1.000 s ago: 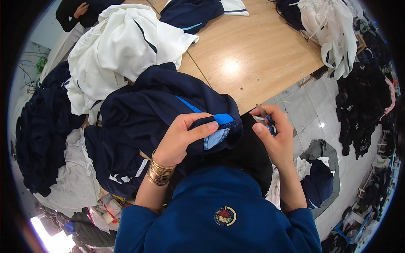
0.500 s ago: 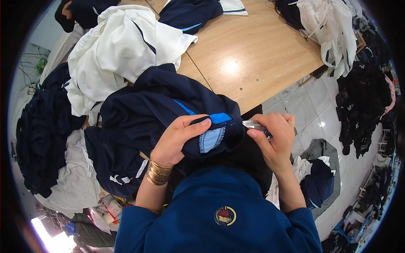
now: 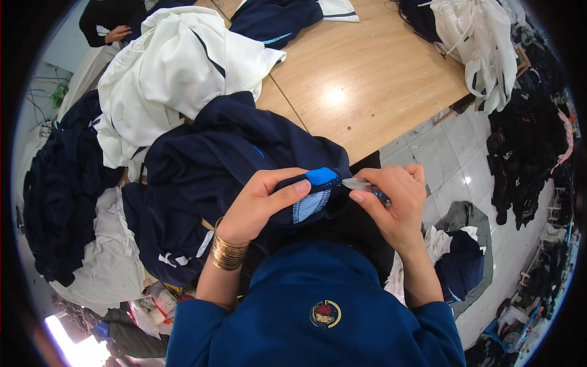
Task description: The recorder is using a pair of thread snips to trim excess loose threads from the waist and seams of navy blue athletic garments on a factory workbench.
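A navy garment point(image 3: 214, 144) with bright blue and light blue panels hangs over the table's near edge toward my lap. My left hand point(image 3: 269, 199) pinches its edge between thumb and fingers, holding the blue panel point(image 3: 322, 177) and its stitched seam up. Closed around a pair of small metal thread snips point(image 3: 358, 184) is my right hand point(image 3: 394, 199). The blade tips meet the garment's edge just right of the blue panel. Whether a thread lies between the blades is too small to tell.
A white garment pile point(image 3: 177, 67) lies beyond the navy one on the wooden table point(image 3: 367, 79). More white clothes point(image 3: 483, 43) hang at the far right corner. Dark clothes point(image 3: 61, 189) are heaped at left. A grey sheet with clothes point(image 3: 461, 263) lies on the floor. Another person's hand point(image 3: 118, 34) shows far left.
My right hand has brought the snips slightly left, onto the garment's edge. My left hand has shifted a little right and folded the edge. The other person's hand has moved right and down.
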A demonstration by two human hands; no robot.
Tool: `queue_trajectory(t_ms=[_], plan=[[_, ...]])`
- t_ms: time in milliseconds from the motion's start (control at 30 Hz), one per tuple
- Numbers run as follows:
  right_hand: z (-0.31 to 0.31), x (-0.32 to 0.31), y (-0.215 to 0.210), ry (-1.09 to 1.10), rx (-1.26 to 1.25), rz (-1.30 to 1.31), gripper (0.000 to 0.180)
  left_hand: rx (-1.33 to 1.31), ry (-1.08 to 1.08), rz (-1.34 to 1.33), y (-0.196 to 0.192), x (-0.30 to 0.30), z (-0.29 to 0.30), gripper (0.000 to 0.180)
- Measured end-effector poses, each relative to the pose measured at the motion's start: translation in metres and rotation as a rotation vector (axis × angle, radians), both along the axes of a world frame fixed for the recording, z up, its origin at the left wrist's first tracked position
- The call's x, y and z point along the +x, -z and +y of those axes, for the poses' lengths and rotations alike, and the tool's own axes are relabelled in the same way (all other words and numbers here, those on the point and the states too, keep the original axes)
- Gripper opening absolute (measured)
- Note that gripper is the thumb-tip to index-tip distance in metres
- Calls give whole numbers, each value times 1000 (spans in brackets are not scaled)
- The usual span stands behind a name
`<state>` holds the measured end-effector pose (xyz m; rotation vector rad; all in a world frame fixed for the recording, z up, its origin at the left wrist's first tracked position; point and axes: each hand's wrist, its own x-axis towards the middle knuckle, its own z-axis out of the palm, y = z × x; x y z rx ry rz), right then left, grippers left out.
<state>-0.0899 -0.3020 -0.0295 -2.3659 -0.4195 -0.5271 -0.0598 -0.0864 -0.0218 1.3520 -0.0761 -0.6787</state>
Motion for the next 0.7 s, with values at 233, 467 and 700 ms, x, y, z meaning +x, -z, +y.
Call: queue_trajectory(t_ms=[233,467,700], plan=[[2,-4,-3,56,-132,-61,27,25,11,-42,-1,-1,-2,29],[2,-5,-4,84,-162,-89,28,36,35,-66,-2,0,-4,28],[4,-4,-5,73,-142,-106,28,23,52,-81,-2,0,-5,28]])
